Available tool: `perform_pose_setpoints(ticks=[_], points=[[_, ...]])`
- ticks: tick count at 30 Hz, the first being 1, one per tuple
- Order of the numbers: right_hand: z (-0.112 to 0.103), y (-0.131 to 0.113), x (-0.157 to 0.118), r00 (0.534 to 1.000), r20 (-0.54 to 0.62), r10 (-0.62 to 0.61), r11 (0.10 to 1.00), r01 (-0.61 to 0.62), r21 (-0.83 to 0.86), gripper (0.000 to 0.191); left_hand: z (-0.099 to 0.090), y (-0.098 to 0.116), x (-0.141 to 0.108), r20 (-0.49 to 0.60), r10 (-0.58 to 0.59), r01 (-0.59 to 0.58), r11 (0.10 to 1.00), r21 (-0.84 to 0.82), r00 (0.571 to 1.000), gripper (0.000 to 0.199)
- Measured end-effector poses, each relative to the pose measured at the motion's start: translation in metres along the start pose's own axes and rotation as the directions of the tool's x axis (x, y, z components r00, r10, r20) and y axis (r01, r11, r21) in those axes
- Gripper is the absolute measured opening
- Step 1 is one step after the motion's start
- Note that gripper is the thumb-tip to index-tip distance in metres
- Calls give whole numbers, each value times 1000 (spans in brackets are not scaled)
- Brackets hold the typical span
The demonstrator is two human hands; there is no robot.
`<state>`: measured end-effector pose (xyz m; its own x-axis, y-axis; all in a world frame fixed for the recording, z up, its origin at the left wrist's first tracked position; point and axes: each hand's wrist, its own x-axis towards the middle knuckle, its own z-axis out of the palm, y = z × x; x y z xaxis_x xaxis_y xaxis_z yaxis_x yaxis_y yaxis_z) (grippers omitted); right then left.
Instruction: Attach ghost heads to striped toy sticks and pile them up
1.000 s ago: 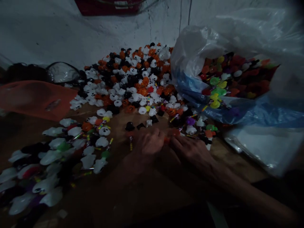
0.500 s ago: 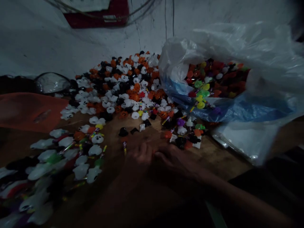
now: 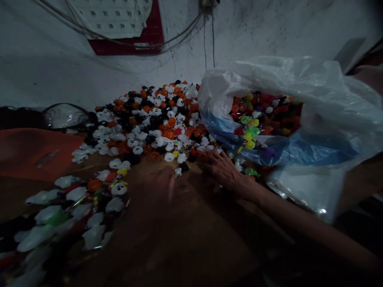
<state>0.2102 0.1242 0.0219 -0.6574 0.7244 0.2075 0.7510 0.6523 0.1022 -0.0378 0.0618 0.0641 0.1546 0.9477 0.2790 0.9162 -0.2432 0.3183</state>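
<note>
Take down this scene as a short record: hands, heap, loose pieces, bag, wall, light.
Left hand: blurred, at or over the table; whether it holds anything is unclear
Right hand: back upward, by the near right edge of the heap; hold unclear
Heap: small white, orange and black figures
Loose pieces: left foreground, mostly white
Bag: clear and blue plastic, open, multicoloured pieces inside
Wall: pale, with a calendar
Light: dim

Dim shot overall; cool grey light on my wall (image 3: 56, 65), can't tell the source. Desk (image 3: 197, 227) nearest me sinks almost to black, soft shadow below my right forearm (image 3: 287, 213). Small glints on the plastic bag (image 3: 269, 73). My left hand (image 3: 158, 183) is motion-smeared, right hand (image 3: 223, 169) fairly clear. Lower-left toys (image 3: 36, 238) soft, stretched; top-right corner blacked out.
</note>
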Motion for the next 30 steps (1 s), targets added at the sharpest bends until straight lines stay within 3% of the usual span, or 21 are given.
perform_pose_setpoints(ticks=[4, 8, 10, 13, 15, 16, 17, 19, 21, 22, 25, 30], points=[[-20, 3, 13, 1000, 20, -2, 1000, 1, 20, 26, 36, 36, 45, 48, -2, 0, 999, 52, 999, 22], [-43, 18, 3, 967, -142, 214, 919, -150, 365, 30, 57, 50, 68, 47, -10, 18, 986, -166, 999, 20], [-47, 20, -6, 940, -106, 325, 780, -203, 593, 28, 61, 53, 69, 44, -8, 25, 920, -392, 999, 24], [-41, 11, -12, 911, 66, 407, 446, -261, 856, 25, 65, 56, 62, 228, 26, 152, 670, -726, 973, 46], [-35, 3, -9, 909, 152, 388, 273, -271, 923, 27, 68, 58, 54, 351, 36, 274, 552, -787, 936, 54], [-33, 0, -6, 920, 169, 354, 256, -269, 929, 27, 68, 57, 50, 381, 4, 324, 517, -792, 924, 54], [-33, -3, -2, 932, 163, 325, 306, -267, 914, 26, 68, 55, 46, 398, -53, 374, 477, -795, 916, 53], [-34, -4, 7, 943, 95, 320, 556, -268, 787, 24, 66, 49, 39, 434, -188, 473, 334, -815, 881, 54], [-35, -3, 15, 917, -20, 397, 812, -342, 473, 23, 61, 39, 32, 457, -291, 508, 130, -852, 841, 54], [-34, -3, 19, 901, -67, 429, 866, -389, 313, 24, 59, 34, 28, 458, -320, 493, 32, -870, 829, 53], [-21, -5, 24, 902, -100, 420, 906, -411, 102, 29, 54, 23, 19, 473, -350, 425, -208, -881, 809, 45], [17, -9, 35, 909, -139, 392, 920, -385, 77, 42, 52, 18, 9, 598, -296, 403, -514, -757, 745, 29]])
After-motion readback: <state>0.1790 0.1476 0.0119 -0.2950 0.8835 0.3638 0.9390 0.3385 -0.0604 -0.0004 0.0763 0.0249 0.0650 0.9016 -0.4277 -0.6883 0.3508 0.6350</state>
